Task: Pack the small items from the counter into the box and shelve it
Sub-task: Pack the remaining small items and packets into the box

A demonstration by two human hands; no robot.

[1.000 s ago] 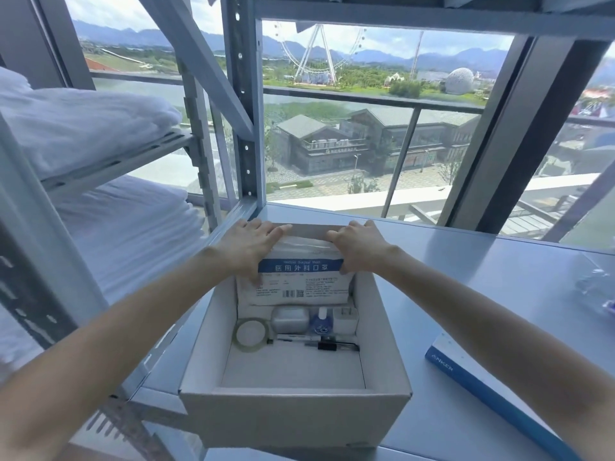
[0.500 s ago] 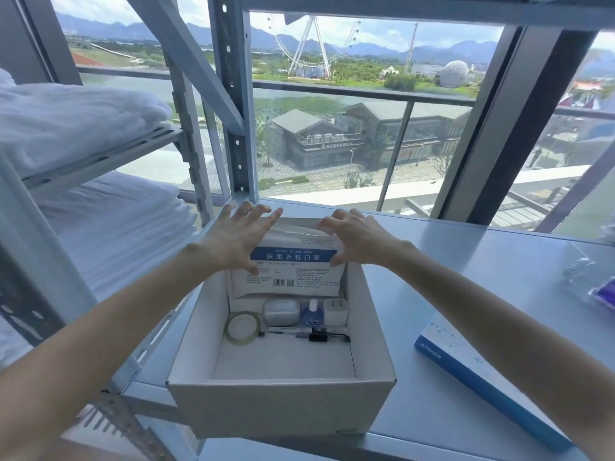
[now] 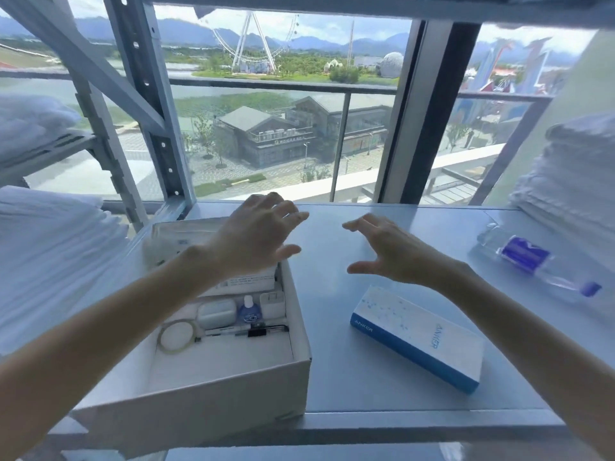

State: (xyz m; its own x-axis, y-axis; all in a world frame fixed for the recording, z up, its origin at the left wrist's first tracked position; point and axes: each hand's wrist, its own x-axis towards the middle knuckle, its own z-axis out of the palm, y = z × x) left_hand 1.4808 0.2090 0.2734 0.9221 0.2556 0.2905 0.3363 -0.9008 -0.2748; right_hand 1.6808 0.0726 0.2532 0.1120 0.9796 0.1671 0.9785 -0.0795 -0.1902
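Resting at the bench's (image 3: 349, 387) near left edge, an open white box (image 3: 233, 390) is seen holding a tape roll (image 3: 176, 336), pen (image 3: 239, 331), case (image 3: 216, 312), dropper bottle (image 3: 248, 311) and mask packet (image 3: 186, 241). A blue-and-white carton (image 3: 419, 337) lies beside it. Farther back, the left hand (image 3: 256, 234) and right hand (image 3: 389, 251) are held above, fingers spread, empty. A water bottle (image 3: 529, 257) lies far right.

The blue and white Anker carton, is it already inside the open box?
No, the Anker carton lies on the counter, to the right of the open box.
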